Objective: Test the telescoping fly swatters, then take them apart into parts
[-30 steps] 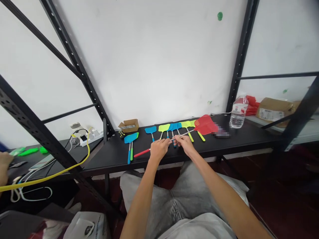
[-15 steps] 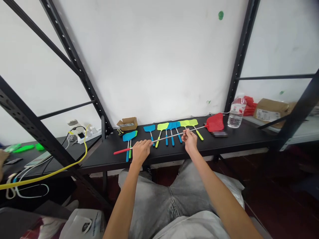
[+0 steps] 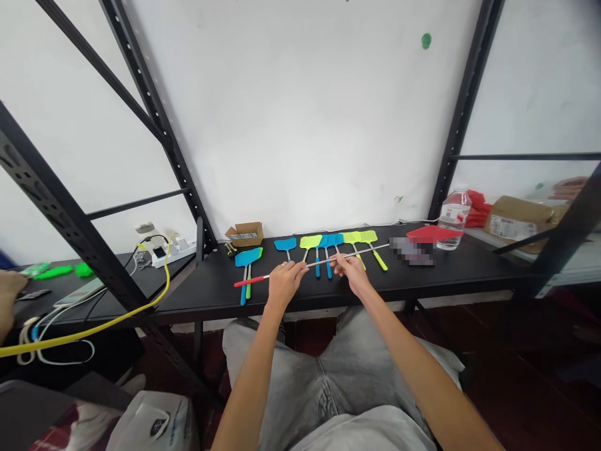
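A red fly swatter (image 3: 429,233) with a thin metal shaft is held across the front of me, above the black shelf. My left hand (image 3: 285,282) is closed around the shaft just past its red grip, which points left. My right hand (image 3: 351,270) pinches the shaft farther along, thumb and fingers together. The swatter's red head is at the right, in front of the water bottle and seen nearly edge-on. Behind my hands lie several blue swatters (image 3: 285,244) and yellow-green swatters (image 3: 369,237). To the left, a blue swatter (image 3: 246,257) overlaps a green one.
On the black shelf (image 3: 197,288) stand an opened small carton (image 3: 245,234) and a water bottle (image 3: 454,219). A pixelated patch hides something near the red head. A yellow cable (image 3: 164,285) and power strip (image 3: 181,250) are at left. Another person's hand (image 3: 9,294) shows at the left edge.
The red swatter has shifted right, and its head has turned from face-on to nearly edge-on. My hands have come closer together on the shaft.
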Demonstrator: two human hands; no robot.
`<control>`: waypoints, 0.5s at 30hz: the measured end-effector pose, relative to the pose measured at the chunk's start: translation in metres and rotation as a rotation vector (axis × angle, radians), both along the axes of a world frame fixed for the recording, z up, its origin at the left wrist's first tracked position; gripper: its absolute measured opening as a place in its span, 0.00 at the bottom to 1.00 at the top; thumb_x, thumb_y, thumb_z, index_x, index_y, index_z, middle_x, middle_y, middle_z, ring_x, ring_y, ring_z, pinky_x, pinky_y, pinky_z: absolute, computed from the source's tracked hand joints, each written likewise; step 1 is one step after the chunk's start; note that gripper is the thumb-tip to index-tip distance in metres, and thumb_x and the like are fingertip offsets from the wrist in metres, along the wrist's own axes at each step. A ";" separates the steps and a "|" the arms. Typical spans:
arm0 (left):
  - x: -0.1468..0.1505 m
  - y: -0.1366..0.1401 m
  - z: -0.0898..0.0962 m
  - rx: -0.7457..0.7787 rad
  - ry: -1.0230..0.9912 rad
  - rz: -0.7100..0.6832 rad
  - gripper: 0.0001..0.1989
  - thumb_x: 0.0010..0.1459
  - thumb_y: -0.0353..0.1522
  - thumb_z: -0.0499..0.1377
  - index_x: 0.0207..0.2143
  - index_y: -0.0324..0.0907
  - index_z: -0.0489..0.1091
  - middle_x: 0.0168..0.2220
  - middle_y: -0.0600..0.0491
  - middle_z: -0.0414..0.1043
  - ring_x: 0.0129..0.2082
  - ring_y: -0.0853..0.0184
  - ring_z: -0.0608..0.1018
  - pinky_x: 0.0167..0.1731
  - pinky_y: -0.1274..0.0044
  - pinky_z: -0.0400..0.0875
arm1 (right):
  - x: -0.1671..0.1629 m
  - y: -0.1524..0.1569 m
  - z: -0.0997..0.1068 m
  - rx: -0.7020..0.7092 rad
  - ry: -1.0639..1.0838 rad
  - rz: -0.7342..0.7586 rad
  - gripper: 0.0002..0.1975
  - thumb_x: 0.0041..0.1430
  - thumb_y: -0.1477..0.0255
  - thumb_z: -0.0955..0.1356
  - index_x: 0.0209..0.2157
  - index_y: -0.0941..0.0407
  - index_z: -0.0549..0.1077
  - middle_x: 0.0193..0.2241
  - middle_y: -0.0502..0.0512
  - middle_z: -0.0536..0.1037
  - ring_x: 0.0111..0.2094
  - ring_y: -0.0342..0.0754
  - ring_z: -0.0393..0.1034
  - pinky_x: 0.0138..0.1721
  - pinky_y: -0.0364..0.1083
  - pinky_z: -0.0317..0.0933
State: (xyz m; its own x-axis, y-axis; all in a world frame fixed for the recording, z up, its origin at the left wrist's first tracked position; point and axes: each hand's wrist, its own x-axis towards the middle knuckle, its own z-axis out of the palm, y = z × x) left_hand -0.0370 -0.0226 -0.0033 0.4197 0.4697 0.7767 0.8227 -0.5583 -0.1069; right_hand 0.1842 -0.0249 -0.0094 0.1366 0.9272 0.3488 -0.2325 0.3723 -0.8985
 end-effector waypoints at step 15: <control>-0.010 -0.001 0.002 -0.003 0.021 0.044 0.15 0.68 0.39 0.49 0.42 0.47 0.76 0.28 0.51 0.73 0.30 0.65 0.73 0.31 0.73 0.56 | 0.005 0.005 -0.004 -0.010 0.273 -0.122 0.23 0.45 0.51 0.74 0.27 0.59 0.77 0.22 0.54 0.75 0.21 0.42 0.67 0.19 0.41 0.53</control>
